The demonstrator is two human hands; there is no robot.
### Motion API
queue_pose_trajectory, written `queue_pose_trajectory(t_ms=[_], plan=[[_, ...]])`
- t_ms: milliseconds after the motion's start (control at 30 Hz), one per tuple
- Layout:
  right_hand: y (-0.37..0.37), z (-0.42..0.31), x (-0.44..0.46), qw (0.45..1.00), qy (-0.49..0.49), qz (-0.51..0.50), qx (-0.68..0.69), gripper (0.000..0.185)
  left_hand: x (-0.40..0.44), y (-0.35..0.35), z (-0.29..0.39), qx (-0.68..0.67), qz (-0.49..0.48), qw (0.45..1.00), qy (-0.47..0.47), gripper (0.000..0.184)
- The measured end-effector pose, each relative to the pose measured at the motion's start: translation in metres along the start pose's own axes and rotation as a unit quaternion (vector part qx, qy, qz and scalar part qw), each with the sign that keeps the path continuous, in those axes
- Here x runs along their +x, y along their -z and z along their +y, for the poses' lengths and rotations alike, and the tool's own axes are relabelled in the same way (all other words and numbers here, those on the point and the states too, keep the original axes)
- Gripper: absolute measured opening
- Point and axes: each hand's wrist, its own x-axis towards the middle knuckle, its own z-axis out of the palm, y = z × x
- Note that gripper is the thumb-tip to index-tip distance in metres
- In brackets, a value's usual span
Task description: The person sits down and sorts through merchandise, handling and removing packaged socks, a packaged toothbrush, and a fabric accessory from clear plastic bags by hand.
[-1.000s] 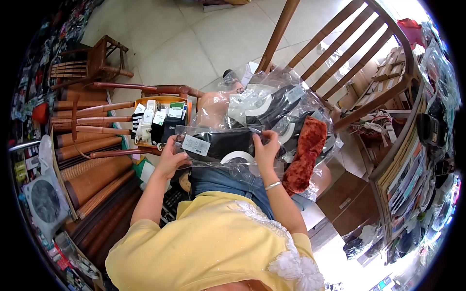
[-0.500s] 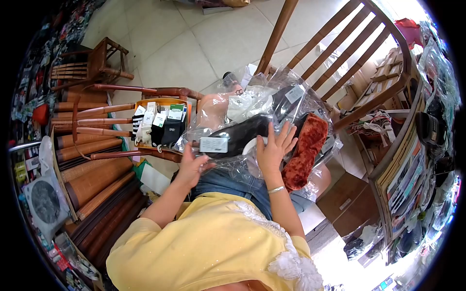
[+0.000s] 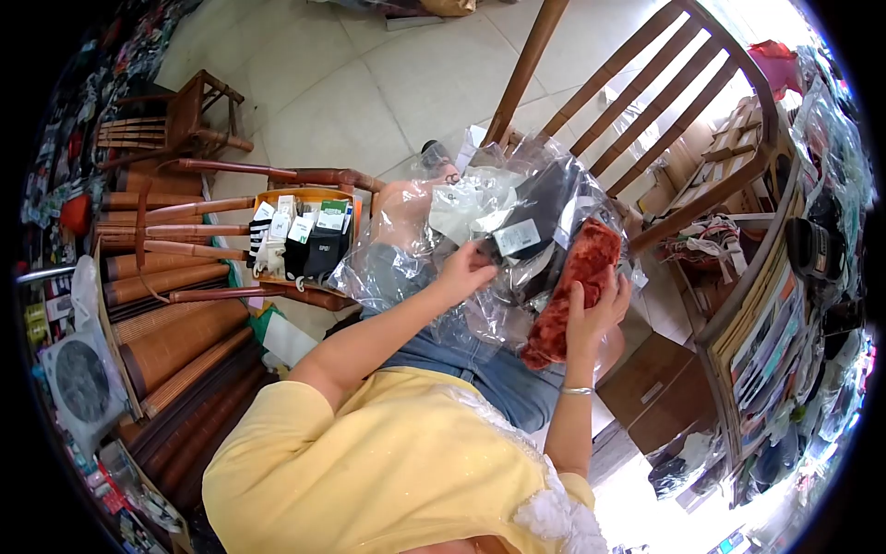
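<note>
Clear plastic bags [image 3: 392, 272] lie across the lap. My left hand [image 3: 464, 275] is closed, thumb and fingers pinched at the near end of a dark, flat packaged item [image 3: 552, 201] beside its white label [image 3: 517, 237]. Just what lies between the fingertips is partly hidden. A rust-red plush piece [image 3: 568, 300] lies slanted over the right thigh. My right hand [image 3: 598, 314] is at its right side, thumb on the plush and fingers along the edge. Some white packaged fabric [image 3: 466, 203] shows beyond the left hand.
On a bamboo chair [image 3: 337, 175] to the left sits an orange box [image 3: 269, 275] with several labelled socks [image 3: 325, 245]. A slatted wooden chair back [image 3: 637, 111] rises at front right. Rolled mats [image 3: 189, 342] are at left; a cardboard box [image 3: 660, 383] is at right.
My left hand has moved right and forward, and the dark labelled item has swung from across the lap to point away. My right hand has shifted right onto the plush piece, which moved slightly left.
</note>
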Motion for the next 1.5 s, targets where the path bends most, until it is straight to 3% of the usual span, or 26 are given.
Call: queue_pose_trajectory(t_ms=[67, 133, 167, 233, 267, 333, 367, 400, 433, 533, 567, 600, 667, 733, 867, 933, 1000, 1067, 1100, 1133, 1167, 1200, 1267, 1367, 1467, 1500], plan=[[-0.01, 0.022, -0.002, 0.999, -0.045, -0.02, 0.01, 0.063, -0.013, 0.021, 0.003, 0.089, -0.03, 0.995, 0.015, 0.042], [-0.029, 0.048, -0.01, 0.986, -0.044, -0.151, 0.05, 0.061, -0.022, 0.038, 0.002, 0.222, 0.07, 0.965, -0.125, 0.036], [-0.028, 0.041, -0.007, 0.984, -0.052, -0.157, 0.071, 0.051, -0.022, 0.043, 0.009, 0.222, 0.068, 0.965, -0.125, 0.036], [-0.026, 0.04, 0.006, 0.983, -0.064, -0.119, 0.127, 0.046, -0.012, 0.052, 0.029, 0.344, 0.237, 0.832, -0.364, 0.036], [-0.022, 0.031, 0.017, 0.977, -0.076, -0.083, 0.184, 0.041, -0.001, 0.055, 0.038, 0.343, 0.238, 0.832, -0.365, 0.036], [-0.004, 0.002, 0.041, 0.973, -0.08, -0.046, 0.21, 0.034, 0.023, 0.06, 0.055, 0.404, 0.319, 0.727, -0.454, 0.028], [0.007, -0.017, 0.054, 0.973, -0.043, -0.024, 0.227, 0.035, 0.033, 0.063, 0.059, 0.402, 0.317, 0.727, -0.458, 0.028], [0.015, -0.035, 0.063, 0.97, -0.007, -0.004, 0.242, 0.035, 0.042, 0.066, 0.058, 0.381, 0.222, 0.85, -0.289, 0.026], [0.018, -0.054, 0.07, 0.971, 0.023, -0.005, 0.239, 0.036, 0.049, 0.067, 0.052, 0.341, 0.115, 0.927, -0.104, 0.026], [-0.019, -0.095, 0.082, 0.968, 0.211, -0.038, 0.131, 0.037, 0.073, 0.064, 0.026, 0.29, -0.013, 0.956, -0.048, 0.031], [-0.04, -0.11, 0.071, 0.964, 0.234, -0.066, 0.104, 0.036, 0.071, 0.06, 0.018, 0.244, -0.03, 0.965, -0.097, 0.033], [-0.06, -0.116, 0.061, 0.959, 0.257, -0.095, 0.076, 0.036, 0.057, 0.055, 0.023, 0.186, -0.027, 0.982, -0.032, 0.029], [-0.085, -0.092, 0.045, 0.954, 0.274, -0.113, 0.045, 0.034, 0.039, 0.073, 0.019, 0.267, -0.004, 0.963, -0.032, 0.026], [-0.098, -0.051, 0.042, 0.96, 0.256, -0.114, 0.008, 0.032, 0.012, 0.096, 0.007, 0.084, 0.007, 0.996, 0.014, 0.023], [-0.076, 0.075, 0.049, 0.997, -0.057, -0.046, -0.014, 0.031, -0.005, 0.097, 0.001, 0.072, 0.042, 0.996, 0.02, 0.021], [-0.073, 0.059, 0.052, 0.995, -0.071, -0.069, -0.024, 0.029, 0.002, 0.092, 0.0, 0.093, 0.002, 0.994, 0.055, 0.016], [-0.078, -0.009, 0.045, 0.985, -0.07, -0.123, 0.099, 0.027, 0.012, 0.089, -0.008, 0.092, 0.001, 0.995, 0.047, 0.019], [-0.092, -0.078, 0.02, 0.968, 0.147, -0.178, 0.099, 0.033, 0.01, 0.083, -0.013, 0.098, 0.002, 0.994, 0.046, 0.023], [-0.098, -0.111, 0.003, 0.936, 0.191, -0.289, 0.064, 0.032, 0.007, 0.078, -0.014, 0.08, 0.059, 0.995, 0.019, 0.023], [-0.121, -0.122, -0.029, 0.937, 0.219, -0.256, 0.096, 0.031, 0.004, 0.075, -0.014, 0.062, 0.115, 0.991, -0.009, 0.022], [-0.124, -0.118, -0.025, 0.932, 0.253, -0.248, 0.071, 0.031, 0.008, 0.081, -0.017, 0.125, 0.109, 0.973, -0.16, 0.022], [-0.124, -0.108, -0.018, 0.926, 0.289, -0.239, 0.045, 0.032, 0.008, 0.092, -0.018, 0.128, 0.106, 0.972, -0.165, 0.022], [-0.115, -0.075, 0.017, 0.957, 0.209, -0.203, 0.0, 0.033, 0.002, 0.105, -0.015, 0.172, 0.002, 0.985, 0.023, 0.021], [-0.089, -0.024, 0.074, 0.989, 0.035, -0.133, -0.06, 0.03, 0.004, 0.099, -0.013, 0.143, -0.005, 0.99, 0.021, 0.021], [-0.089, 0.029, 0.082, 0.985, -0.03, -0.116, -0.128, 0.033, 0.005, 0.1, -0.008, 0.138, -0.015, 0.99, 0.032, 0.021], [-0.103, 0.02, 0.082, 0.993, 0.001, -0.075, -0.087, 0.034, 0.006, 0.1, -0.007, 0.14, -0.022, 0.989, 0.032, 0.021]])
